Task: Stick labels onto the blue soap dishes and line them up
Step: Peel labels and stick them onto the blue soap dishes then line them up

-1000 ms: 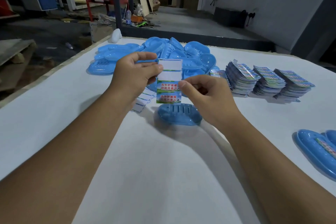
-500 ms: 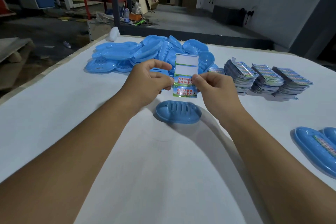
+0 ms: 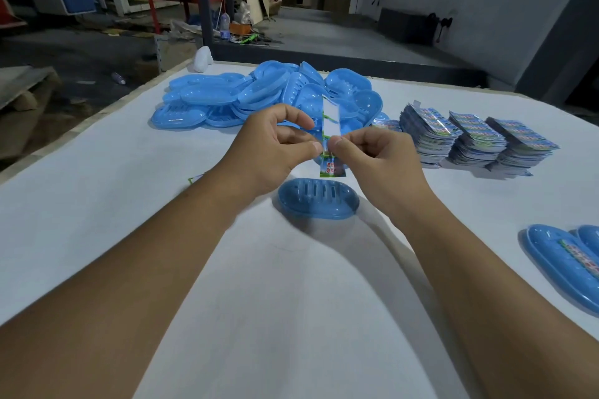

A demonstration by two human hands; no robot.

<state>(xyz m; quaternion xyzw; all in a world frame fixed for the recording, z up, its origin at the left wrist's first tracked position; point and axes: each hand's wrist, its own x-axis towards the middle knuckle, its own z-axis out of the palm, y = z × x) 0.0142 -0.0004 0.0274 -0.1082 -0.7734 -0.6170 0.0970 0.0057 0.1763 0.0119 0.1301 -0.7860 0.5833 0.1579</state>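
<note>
A label strip (image 3: 330, 133) is held upright in the air, pinched between thumb and forefinger of the left hand (image 3: 269, 149) on one side and of the right hand (image 3: 379, 159) on the other; both hands are closed on it, the other fingers curled. The strip's upper part shows blank white, apparently backing already stripped, and printed labels remain at the lower end. A single soap dish (image 3: 318, 197) lies directly below the hands, on the white table (image 3: 97, 204), a little toward the near edge from them and untouched. Its long axis runs left to right, parallel to the near edge, slotted face up, while the strip's long axis stands vertical, so the two are crossed. Neither hand is clearly nearer; the dish sits between the wrists, perhaps slightly closer to the right one. It is judged that a label is being peeled and must be turned flat and brought down onto the dish. A heap of unlabelled dishes (image 3: 269, 97) lies toward the far edge, stacks of label sheets (image 3: 476, 136) toward the far right, and labelled dishes (image 3: 564, 262) at the right edge, partly cut off by the frame, where the row is presumably being built.
</note>
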